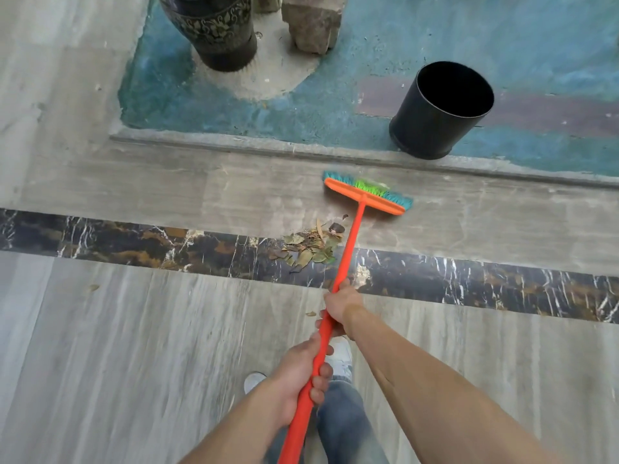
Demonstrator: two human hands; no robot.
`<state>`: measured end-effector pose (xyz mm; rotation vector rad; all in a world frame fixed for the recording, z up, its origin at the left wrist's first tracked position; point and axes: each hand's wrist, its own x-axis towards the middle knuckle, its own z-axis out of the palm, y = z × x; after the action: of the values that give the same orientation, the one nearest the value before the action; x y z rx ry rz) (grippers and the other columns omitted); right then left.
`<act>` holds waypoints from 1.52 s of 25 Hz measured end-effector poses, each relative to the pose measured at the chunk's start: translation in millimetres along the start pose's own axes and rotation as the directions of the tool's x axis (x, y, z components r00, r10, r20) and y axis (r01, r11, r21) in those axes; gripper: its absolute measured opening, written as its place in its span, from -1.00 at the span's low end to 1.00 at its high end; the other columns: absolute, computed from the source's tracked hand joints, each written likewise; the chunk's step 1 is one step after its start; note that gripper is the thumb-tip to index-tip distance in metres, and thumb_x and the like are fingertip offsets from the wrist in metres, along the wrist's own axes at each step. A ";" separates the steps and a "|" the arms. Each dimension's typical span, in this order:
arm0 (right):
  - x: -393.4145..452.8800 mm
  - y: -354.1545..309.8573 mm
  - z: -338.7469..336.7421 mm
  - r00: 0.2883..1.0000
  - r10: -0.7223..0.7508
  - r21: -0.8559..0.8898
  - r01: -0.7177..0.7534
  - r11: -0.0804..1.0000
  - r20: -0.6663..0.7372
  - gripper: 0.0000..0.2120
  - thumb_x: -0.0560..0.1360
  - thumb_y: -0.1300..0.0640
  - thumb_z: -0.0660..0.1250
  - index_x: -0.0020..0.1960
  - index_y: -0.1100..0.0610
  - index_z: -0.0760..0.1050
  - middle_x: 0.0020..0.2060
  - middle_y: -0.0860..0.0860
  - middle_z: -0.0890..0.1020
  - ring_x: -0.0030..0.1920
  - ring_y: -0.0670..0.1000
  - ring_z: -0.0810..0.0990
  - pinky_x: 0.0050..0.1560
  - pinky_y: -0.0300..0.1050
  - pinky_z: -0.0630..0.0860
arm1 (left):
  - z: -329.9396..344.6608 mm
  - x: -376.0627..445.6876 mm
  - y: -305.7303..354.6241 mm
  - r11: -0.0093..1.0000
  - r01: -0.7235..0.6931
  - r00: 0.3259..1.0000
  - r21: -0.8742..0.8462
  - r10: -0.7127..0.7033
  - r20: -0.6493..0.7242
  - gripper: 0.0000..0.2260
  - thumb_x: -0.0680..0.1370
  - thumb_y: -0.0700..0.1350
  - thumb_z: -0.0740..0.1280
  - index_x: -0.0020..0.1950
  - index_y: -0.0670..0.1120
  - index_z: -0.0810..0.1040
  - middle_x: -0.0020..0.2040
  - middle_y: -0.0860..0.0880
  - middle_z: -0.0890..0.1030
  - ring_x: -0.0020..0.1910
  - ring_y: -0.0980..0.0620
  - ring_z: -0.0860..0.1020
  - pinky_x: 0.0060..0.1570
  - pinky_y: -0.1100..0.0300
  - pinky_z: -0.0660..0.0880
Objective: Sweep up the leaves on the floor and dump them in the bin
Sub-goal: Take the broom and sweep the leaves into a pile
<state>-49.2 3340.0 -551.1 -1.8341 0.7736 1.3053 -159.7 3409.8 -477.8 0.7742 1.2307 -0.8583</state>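
Leaves point(310, 244) lie gathered in a small heap on the dark marble band of the floor point(134, 329), just left of the broom's orange handle point(348, 242). Two strays remain nearer: one leaf point(311, 313) beside the right hand point(341, 308), another point(93, 288) far off to the left. Both hands hold the handle, fingers curled round it, the left hand point(301, 376) nearer the body. The broom head point(366, 192) sits beyond the heap, so a good stroke would probably draw short and low toward the heap to keep it tight, then fetch the strays. No dustpan shows, so getting the heap into the bin point(438, 112) looks awkward. That bin stands upright, far right on the teal patch, past a raised stone edge point(234, 142) that could catch swept leaves. A dark patterned vase point(214, 28) and a rough stone block point(313, 25) stand far left, well apart from the heap
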 end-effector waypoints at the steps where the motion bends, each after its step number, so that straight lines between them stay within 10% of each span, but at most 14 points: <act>1: -7.1 6.3 14.8 1.000 0.003 -0.027 -0.003 1.000 0.012 -0.48 0.56 0.24 0.05 0.49 0.01 0.09 -0.24 0.16 0.56 -0.40 0.15 0.60 -0.24 0.21 0.65 | -10.9 -9.0 -8.9 1.000 0.019 1.000 0.005 -0.019 -0.021 -0.65 0.62 0.20 0.15 0.01 -0.09 0.45 -0.45 0.00 0.39 -0.58 0.13 0.26 -0.66 0.33 0.20; 11: -117.7 75.0 116.4 0.974 0.058 -0.226 -0.007 0.974 0.221 -0.36 0.57 0.23 0.07 0.56 0.15 -0.16 0.19 0.14 0.54 -0.04 0.11 0.64 -0.24 -0.06 0.60 | -100.1 -99.7 -104.3 0.995 0.092 0.957 0.039 -0.077 -0.279 -0.54 0.61 0.19 0.17 -0.25 -0.16 0.43 -0.55 -0.06 0.33 -0.69 0.08 0.21 -0.66 0.38 0.09; 19: -38.0 11.2 24.4 0.996 -0.028 -0.038 0.025 0.999 -0.084 -0.80 0.58 0.27 0.12 0.18 0.23 0.36 -0.29 0.16 0.55 -0.40 0.11 0.57 -0.42 0.11 0.59 | -18.4 -17.3 -10.6 0.969 -0.058 0.998 0.242 0.062 -0.009 -0.53 0.56 0.34 0.13 -0.22 -0.07 0.36 -0.51 -0.01 0.30 -0.71 0.15 0.22 -0.68 0.42 0.16; 24: -8.3 41.3 31.4 0.996 0.078 0.208 -0.067 0.976 -0.049 -0.95 0.61 0.24 0.13 0.06 0.18 0.33 -0.33 0.16 0.52 -0.39 0.14 0.57 -0.21 0.20 0.62 | -40.2 27.6 -16.1 0.754 -0.133 0.987 0.643 0.158 0.019 -0.64 0.64 0.14 0.07 -0.09 -0.15 0.39 -0.42 -0.10 0.40 -0.57 0.01 0.33 -0.53 0.29 0.28; 28: -38.1 93.2 113.7 0.995 0.098 0.228 -0.098 0.969 0.013 -0.87 0.60 0.25 0.13 0.14 0.17 0.28 -0.33 0.18 0.53 -0.45 0.13 0.57 -0.41 0.16 0.62 | -120.0 -15.7 -68.2 0.542 -0.070 0.974 0.838 0.217 -0.059 -0.60 0.65 0.16 0.03 0.03 -0.13 0.46 -0.31 -0.17 0.53 -0.57 -0.03 0.40 -0.55 0.24 0.34; 32: -94.2 135.3 201.1 0.990 0.066 0.051 -0.073 0.996 0.129 -0.64 0.50 0.11 0.26 0.23 0.22 0.28 -0.11 0.19 0.60 -0.24 0.18 0.67 -0.20 0.25 0.63 | -194.4 -91.5 -117.2 0.599 -0.017 0.955 0.800 0.247 -0.165 -0.66 0.65 0.14 0.03 -0.06 -0.07 0.42 -0.39 -0.07 0.45 -0.62 0.04 0.37 -0.61 0.26 0.31; 38: -150.1 115.9 215.3 0.971 0.025 0.007 -0.028 1.000 0.238 -0.47 0.61 0.14 0.14 0.50 0.10 -0.02 -0.20 0.14 0.60 -0.50 -0.01 0.61 -0.57 -0.10 0.55 | -218.4 -121.7 -140.2 0.768 -0.071 0.928 0.636 0.285 -0.240 -0.66 0.62 0.16 0.13 -0.17 -0.06 0.42 -0.43 0.02 0.40 -0.61 0.13 0.32 -0.60 0.27 0.25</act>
<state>-296.6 3465.9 -478.4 -1.6261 0.6754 1.5030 -398.3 3548.9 -401.3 1.6039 1.1276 -1.0128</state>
